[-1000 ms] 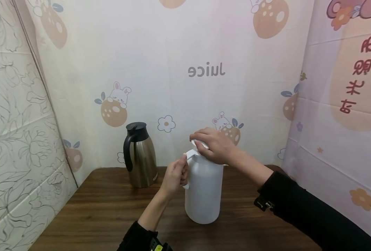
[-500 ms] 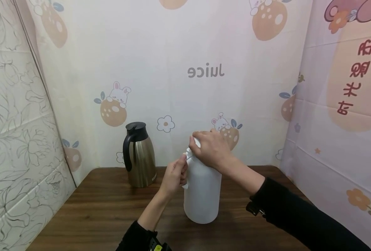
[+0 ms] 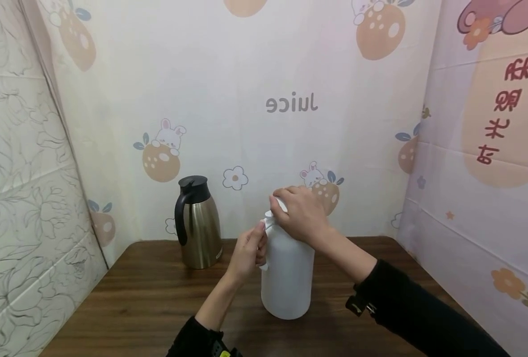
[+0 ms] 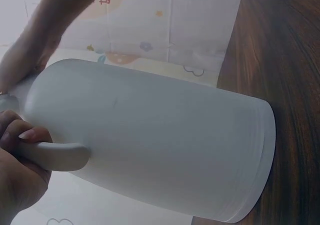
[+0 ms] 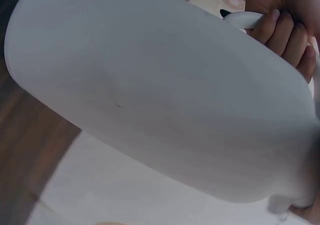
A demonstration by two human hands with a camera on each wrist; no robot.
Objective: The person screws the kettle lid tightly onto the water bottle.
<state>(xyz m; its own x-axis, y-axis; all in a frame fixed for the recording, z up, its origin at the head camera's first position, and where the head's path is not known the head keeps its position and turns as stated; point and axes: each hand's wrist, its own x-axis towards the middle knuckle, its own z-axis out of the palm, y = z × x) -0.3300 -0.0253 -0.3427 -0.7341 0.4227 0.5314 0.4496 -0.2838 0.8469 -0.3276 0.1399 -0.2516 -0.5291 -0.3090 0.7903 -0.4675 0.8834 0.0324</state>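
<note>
A white thermos jug (image 3: pixel 287 277) stands upright on the wooden table. My left hand (image 3: pixel 247 249) grips its white handle (image 4: pixel 57 156), with the fingers wrapped round and the thumb near the handle's top. Over the jug's top lies my right hand (image 3: pixel 301 213), its fingers and thumb curled round the white lid (image 3: pixel 282 204). Most of the lid is hidden under that hand. In the right wrist view the jug's body fills the picture, and the left hand's curled fingers (image 5: pixel 287 37) show at the handle behind it.
A gold steel vacuum jug (image 3: pixel 203 230) with a black top and handle stands at the back left of the wooden table (image 3: pixel 157 302). Printed cloth (image 3: pixel 246 64) hangs behind the table and along both sides.
The right hand has turned on top of the white jug, and its wrist and sleeve have swung to the left and down. The left hand keeps its grip on the handle.
</note>
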